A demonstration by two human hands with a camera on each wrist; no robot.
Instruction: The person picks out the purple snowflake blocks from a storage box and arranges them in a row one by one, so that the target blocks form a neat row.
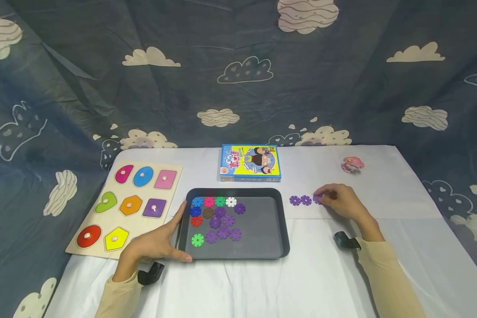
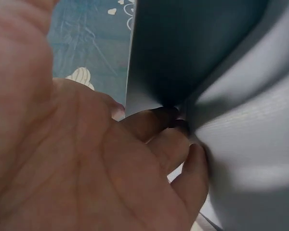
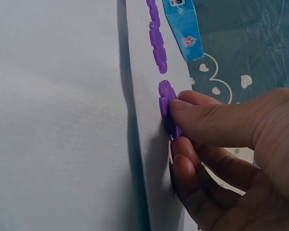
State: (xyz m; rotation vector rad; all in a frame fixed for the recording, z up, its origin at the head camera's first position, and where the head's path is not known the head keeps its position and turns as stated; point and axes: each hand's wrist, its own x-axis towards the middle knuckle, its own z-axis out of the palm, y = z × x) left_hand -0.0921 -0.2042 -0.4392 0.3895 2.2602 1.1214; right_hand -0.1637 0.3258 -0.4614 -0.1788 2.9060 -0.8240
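My left hand (image 1: 157,243) spans the near left corner of a dark grey tray (image 1: 258,254). Its thumb touches the near rim and its fingers lie along the left side. In the tray are several notched plastic discs, among them a light green disc (image 1: 197,240), a white disc (image 1: 231,202) and several purple ones. Right of the tray, my right hand (image 1: 343,201) pinches a purple disc (image 3: 164,91) between thumb and fingers, low over the white cloth. Two other purple discs (image 1: 300,200) lie in a row to its left, a small gap away.
A wooden shape board (image 1: 137,185) with colourful knobbed pieces lies left of the tray, partly behind my left hand. Behind the tray is a blue and yellow box (image 1: 250,162). A pink toy figure (image 1: 352,164) stands at the back right. Patterned cloth (image 1: 238,101) hangs behind the table.
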